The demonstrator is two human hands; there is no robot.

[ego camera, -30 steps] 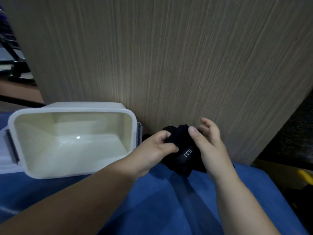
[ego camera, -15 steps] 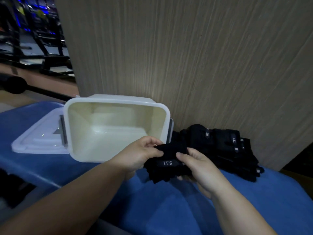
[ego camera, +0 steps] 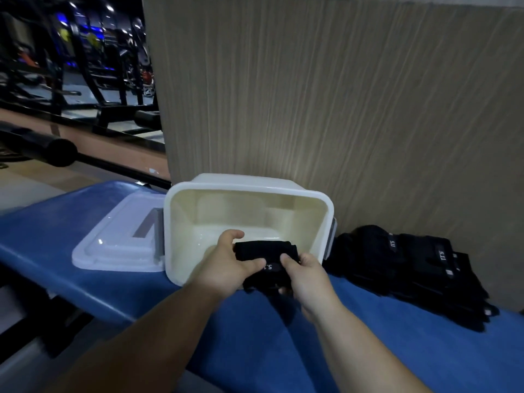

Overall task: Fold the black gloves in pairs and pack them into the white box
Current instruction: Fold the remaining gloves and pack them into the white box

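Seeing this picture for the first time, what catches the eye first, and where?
At the centre, the left hand and the right hand grip a folded black fabric glove bundle over the near rim of the open white plastic box. A pile of black gloves lies right of the box on the blue padded surface. The flat white plastic lid lies left of the box.

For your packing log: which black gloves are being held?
The folded pair, gripped by the left hand and right hand at the white box's rim; the pile lies untouched beside it.
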